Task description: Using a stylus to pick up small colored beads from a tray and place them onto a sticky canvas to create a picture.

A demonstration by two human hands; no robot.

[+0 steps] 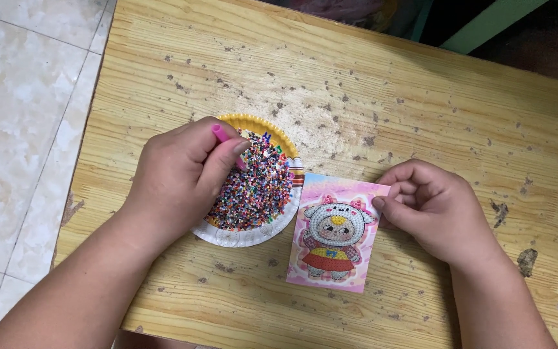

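Two hands rest on your wooden bench (421, 84). Your left hand (179, 174) has its fingers closed around a pink pen (227, 143) over a paper plate (247, 236) of beads (256, 187); your right hand (431, 207) pinches a picture card (337, 232) beside the plate.

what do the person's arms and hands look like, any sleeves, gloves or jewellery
Both hands are bare: no gloves, rings, watch or bracelets show on the left hand or the right hand. Both forearms are uncovered as far as the picture's edge, so no sleeve is in view. The fingers look short and rounded, with short, unpainted nails. No markings are visible.
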